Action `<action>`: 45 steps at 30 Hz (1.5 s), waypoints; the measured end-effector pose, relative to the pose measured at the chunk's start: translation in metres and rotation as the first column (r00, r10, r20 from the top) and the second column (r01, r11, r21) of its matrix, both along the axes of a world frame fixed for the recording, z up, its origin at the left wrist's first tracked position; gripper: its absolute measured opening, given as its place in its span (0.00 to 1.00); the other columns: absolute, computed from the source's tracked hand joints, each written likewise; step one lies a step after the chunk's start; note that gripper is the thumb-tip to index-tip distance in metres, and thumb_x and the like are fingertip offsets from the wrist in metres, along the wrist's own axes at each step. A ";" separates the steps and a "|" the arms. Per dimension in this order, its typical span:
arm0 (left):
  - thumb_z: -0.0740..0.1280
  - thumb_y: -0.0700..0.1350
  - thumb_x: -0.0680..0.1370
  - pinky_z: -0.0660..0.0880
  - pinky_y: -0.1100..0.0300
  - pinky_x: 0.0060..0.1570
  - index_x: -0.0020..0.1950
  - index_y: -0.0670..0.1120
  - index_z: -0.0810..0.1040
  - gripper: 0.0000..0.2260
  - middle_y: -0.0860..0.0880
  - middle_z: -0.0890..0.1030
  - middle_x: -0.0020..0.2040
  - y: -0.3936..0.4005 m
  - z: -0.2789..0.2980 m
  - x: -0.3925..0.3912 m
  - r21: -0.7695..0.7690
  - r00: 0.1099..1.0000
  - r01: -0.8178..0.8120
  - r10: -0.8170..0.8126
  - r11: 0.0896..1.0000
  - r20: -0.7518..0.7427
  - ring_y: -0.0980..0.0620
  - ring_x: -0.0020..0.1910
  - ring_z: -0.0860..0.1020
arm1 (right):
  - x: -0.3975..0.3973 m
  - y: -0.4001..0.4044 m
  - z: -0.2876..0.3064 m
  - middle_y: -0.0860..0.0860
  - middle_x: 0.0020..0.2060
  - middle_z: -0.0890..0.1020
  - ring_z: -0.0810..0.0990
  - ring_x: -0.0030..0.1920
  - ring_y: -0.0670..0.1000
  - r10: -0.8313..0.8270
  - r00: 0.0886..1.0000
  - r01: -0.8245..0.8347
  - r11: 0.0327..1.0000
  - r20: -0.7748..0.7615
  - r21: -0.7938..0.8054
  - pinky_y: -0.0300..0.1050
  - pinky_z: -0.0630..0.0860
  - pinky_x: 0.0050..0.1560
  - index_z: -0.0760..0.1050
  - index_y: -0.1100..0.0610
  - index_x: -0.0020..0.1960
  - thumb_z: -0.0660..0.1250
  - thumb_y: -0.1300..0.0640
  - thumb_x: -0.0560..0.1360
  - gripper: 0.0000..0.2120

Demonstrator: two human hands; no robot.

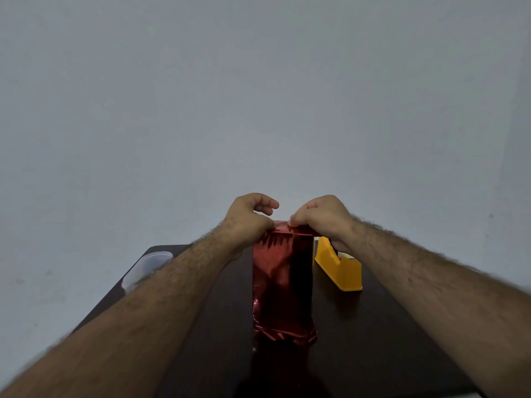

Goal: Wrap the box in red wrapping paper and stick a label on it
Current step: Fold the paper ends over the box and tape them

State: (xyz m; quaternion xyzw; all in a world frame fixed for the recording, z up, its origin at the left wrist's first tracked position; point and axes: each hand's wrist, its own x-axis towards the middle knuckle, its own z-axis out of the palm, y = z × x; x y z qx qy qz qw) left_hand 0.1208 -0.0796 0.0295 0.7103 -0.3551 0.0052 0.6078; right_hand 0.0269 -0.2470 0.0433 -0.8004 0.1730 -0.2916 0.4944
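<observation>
Box [283,282] stands upright mid-table [373,340], covered in shiny red paper [275,334] that crumples at its base. Both hands pinch the paper's top edge: left hand [248,216] at 11 o'clock, right hand [321,218] at 1. Right wrist partly hides a yellow tape dispenser [340,268] at 3 o'clock. Left forearm cuts across a blurry white container [146,268] at 9. No writing legible.

Our count on the dark table [373,340]

We see one box in red wrapping paper [283,282], one yellow tape dispenser [340,268], one translucent container [146,268], two hands.
</observation>
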 end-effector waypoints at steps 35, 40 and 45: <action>0.64 0.41 0.83 0.69 0.60 0.73 0.65 0.50 0.87 0.16 0.54 0.81 0.71 -0.006 0.002 -0.014 0.366 0.937 0.017 -0.142 0.930 0.319 0.57 0.70 0.77 | -0.035 -0.018 -0.023 0.57 0.51 0.86 0.87 0.45 0.55 0.042 0.988 -0.108 0.874 0.147 0.475 0.50 0.86 0.46 0.82 0.59 0.59 0.70 0.63 0.80 0.08; 0.62 0.39 0.83 0.70 0.61 0.71 0.66 0.47 0.85 0.16 0.50 0.83 0.69 -0.011 -0.003 -0.022 0.319 0.888 -0.045 -0.108 0.947 0.446 0.54 0.70 0.77 | -0.037 -0.018 -0.026 0.43 0.55 0.87 0.83 0.59 0.45 0.096 0.993 -0.082 0.982 0.074 -0.173 0.48 0.80 0.64 0.88 0.48 0.56 0.70 0.55 0.81 0.09; 0.65 0.45 0.85 0.71 0.60 0.70 0.69 0.46 0.83 0.14 0.51 0.83 0.67 -0.014 -0.019 -0.026 0.123 0.862 -0.208 0.123 0.970 0.491 0.53 0.68 0.78 | -0.037 -0.021 -0.026 0.43 0.67 0.82 0.75 0.69 0.42 0.115 0.992 -0.082 0.901 0.053 -0.427 0.44 0.69 0.73 0.87 0.48 0.59 0.68 0.53 0.82 0.11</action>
